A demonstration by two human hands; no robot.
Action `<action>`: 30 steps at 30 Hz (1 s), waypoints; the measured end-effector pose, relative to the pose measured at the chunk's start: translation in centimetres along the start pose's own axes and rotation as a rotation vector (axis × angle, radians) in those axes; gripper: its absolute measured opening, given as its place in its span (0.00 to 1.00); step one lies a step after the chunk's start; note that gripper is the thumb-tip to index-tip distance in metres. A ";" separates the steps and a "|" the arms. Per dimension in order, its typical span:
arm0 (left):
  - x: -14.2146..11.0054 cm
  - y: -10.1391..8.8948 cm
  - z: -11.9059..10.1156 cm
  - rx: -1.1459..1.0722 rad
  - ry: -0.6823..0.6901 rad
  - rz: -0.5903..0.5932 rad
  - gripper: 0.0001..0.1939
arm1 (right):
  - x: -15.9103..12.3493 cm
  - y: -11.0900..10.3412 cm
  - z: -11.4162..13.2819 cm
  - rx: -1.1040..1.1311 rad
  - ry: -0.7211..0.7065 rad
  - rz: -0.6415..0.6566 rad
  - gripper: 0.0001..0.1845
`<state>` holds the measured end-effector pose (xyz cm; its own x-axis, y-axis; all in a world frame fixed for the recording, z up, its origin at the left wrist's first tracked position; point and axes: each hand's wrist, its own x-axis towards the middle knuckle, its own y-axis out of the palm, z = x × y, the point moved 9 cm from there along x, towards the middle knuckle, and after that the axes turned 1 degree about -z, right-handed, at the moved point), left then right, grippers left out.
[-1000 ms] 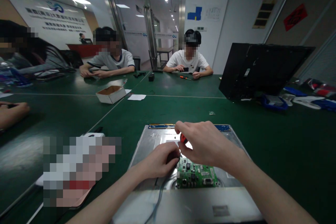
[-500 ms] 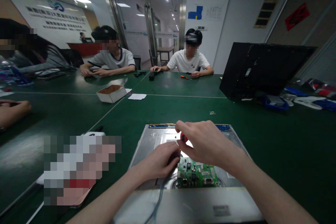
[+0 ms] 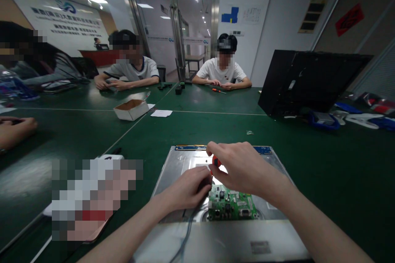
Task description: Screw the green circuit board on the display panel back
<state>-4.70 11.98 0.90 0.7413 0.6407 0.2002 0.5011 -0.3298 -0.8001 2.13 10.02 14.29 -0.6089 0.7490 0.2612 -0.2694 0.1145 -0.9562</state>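
Observation:
My right hand [image 3: 242, 167] is closed round the red and black handle of a screwdriver [image 3: 216, 161], held above a metal display panel [image 3: 177, 168]. My left hand [image 3: 189, 187] is beside the lower end of the tool, its fingers curled together; what they grip is hidden. Just below both hands, a green circuit board [image 3: 231, 205] lies on the panel. A thin grey cable [image 3: 186, 236] runs from under my left hand toward the front edge. Along the panel's far edge is a narrow blue circuit strip [image 3: 262, 150].
A black monitor housing [image 3: 305, 82] stands at right, with blue and white tools [image 3: 367, 120] beside it. An open white box [image 3: 131, 110] sits farther left. Pixelated items [image 3: 95, 197] lie left of the panel. People sit across the green table [image 3: 203, 125], an orange screwdriver [image 3: 218, 90] near one.
My hands and the screwdriver stay almost still. Across the table, the person in white has drawn one hand back from the small black object toward the other hand.

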 end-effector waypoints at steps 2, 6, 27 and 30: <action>0.0 0.0 0.0 -0.012 0.008 -0.015 0.05 | -0.1 0.0 0.1 0.021 -0.011 0.015 0.05; -0.1 0.1 0.0 -0.024 0.019 -0.020 0.04 | -0.2 0.0 0.2 0.038 -0.031 0.037 0.08; -0.1 0.2 0.4 -0.054 -0.002 0.001 0.05 | 0.0 0.3 -0.4 -0.007 0.019 0.020 0.05; 0.0 0.4 0.5 -0.060 -0.009 0.016 0.04 | -0.1 0.3 -0.2 0.024 -0.005 0.035 0.08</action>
<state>-4.78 12.20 0.31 0.7454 0.6411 0.1827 0.5156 -0.3808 -0.7676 2.29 10.11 13.93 -0.6220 0.7489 0.2287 -0.2660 0.0726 -0.9612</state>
